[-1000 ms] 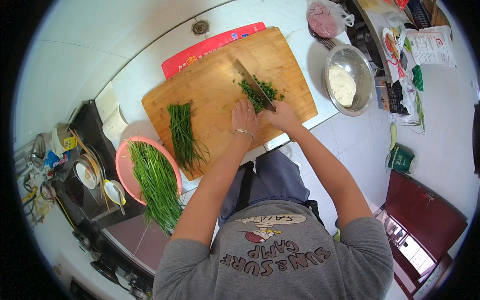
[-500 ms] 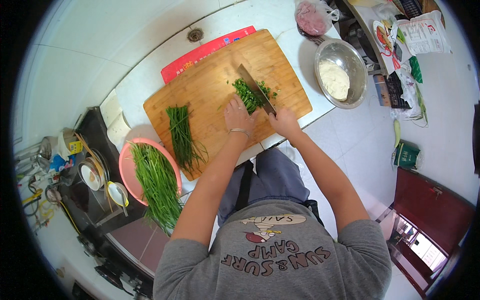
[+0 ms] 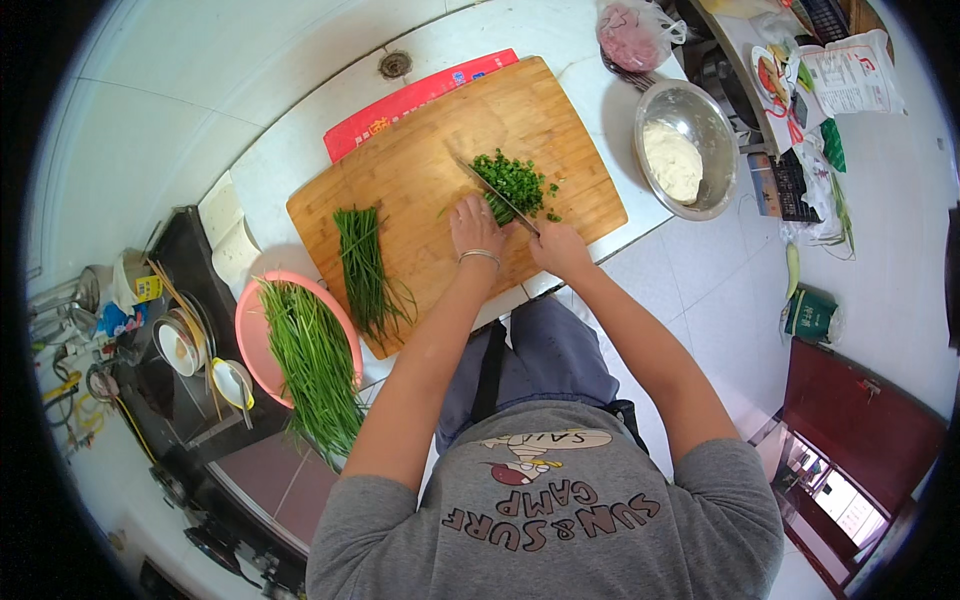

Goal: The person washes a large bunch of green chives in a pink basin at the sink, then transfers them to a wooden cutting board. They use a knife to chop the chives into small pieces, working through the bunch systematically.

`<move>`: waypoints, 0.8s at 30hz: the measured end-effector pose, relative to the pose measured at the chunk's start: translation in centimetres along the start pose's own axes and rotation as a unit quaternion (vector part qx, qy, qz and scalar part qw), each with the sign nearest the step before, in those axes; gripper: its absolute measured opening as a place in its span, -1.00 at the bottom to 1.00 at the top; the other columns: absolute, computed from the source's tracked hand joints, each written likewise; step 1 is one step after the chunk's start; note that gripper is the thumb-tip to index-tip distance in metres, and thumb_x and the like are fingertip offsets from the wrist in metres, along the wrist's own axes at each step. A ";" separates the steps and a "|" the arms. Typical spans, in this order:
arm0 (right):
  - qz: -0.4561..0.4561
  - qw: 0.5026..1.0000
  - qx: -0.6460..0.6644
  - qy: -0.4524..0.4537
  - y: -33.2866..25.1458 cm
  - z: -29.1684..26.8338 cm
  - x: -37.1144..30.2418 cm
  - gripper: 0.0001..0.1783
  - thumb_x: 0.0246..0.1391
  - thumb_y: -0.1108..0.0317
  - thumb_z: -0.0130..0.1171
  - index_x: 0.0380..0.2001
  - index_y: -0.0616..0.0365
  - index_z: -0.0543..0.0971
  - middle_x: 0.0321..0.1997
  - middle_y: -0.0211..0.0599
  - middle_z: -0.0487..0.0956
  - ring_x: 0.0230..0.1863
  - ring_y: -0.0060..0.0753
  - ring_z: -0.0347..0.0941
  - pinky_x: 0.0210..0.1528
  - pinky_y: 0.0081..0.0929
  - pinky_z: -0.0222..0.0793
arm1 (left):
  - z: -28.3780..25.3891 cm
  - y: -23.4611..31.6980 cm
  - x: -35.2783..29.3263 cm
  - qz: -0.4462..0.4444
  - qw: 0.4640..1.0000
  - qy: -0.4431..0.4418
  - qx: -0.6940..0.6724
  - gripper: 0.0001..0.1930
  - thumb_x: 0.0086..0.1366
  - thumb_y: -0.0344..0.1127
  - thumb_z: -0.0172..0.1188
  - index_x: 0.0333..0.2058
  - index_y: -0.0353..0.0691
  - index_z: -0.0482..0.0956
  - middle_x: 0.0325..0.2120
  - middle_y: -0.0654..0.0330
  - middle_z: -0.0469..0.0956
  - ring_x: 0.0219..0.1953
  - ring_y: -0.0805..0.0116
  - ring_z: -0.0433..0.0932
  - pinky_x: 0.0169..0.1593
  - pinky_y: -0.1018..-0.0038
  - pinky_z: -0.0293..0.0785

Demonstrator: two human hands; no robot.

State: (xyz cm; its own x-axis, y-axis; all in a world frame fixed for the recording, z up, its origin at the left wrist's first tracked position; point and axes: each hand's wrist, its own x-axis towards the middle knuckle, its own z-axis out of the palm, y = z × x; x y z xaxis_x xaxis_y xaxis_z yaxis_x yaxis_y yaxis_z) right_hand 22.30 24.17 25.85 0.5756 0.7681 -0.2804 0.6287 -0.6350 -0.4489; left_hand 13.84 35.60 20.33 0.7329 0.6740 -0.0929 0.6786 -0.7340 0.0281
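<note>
In the head view, we see the right hand [image 3: 561, 250] gripping a knife [image 3: 495, 192] by its handle, the blade slanting over the cutting board [image 3: 430, 130] on the worktop [image 3: 272, 178]. The left hand [image 3: 476, 226] sits just beside the blade, at the chopped greens [image 3: 516, 180]; we cannot tell whether its fingers enclose any. We locate an uncut bundle [image 3: 361, 262] farther left on the board, near the pink basin [image 3: 256, 345].
</note>
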 end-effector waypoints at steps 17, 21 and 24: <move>0.040 0.998 -0.015 -0.042 -0.1 0.2 0.6 -0.73 0.01 0.29 -0.06 -0.44 0.34 0.45 -0.44 0.23 0.51 -0.35 0.26 0.45 -0.26 0.05 0.36 | 2.5 -2.0 -2.0 0.160 0.953 0.180 -0.184 -0.53 0.06 -0.15 0.21 -0.12 -0.35 0.42 -0.08 -0.12 0.33 0.02 -0.09 0.30 0.05 0.14 0.31; 0.041 0.998 -0.034 -0.047 -0.7 0.1 0.4 -0.74 0.01 0.30 -0.06 -0.40 0.32 0.44 -0.46 0.20 0.52 -0.37 0.24 0.47 -0.28 0.04 0.38 | 3.5 -2.3 -1.3 0.200 0.932 0.214 -0.214 -0.70 0.11 -0.24 0.13 -0.19 -0.27 0.46 -0.12 -0.10 0.36 -0.02 -0.11 0.34 0.01 0.12 0.36; 0.043 0.997 -0.048 -0.049 -0.7 0.4 0.3 -0.74 0.01 0.29 -0.06 -0.36 0.30 0.43 -0.48 0.17 0.52 -0.38 0.23 0.47 -0.30 0.04 0.38 | 3.9 -2.4 -1.0 0.223 0.922 0.229 -0.216 -0.73 0.10 -0.30 0.11 -0.21 -0.25 0.47 -0.18 -0.07 0.39 -0.05 -0.11 0.37 -0.02 0.13 0.38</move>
State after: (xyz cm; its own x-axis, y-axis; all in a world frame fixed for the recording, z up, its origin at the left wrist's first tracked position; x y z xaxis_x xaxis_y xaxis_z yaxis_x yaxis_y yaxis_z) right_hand 21.83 24.86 25.74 0.5788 0.7113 -0.3988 0.6282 -0.7008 -0.3381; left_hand 11.30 36.35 16.51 0.8209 0.3499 0.4514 0.1877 -0.9117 0.3655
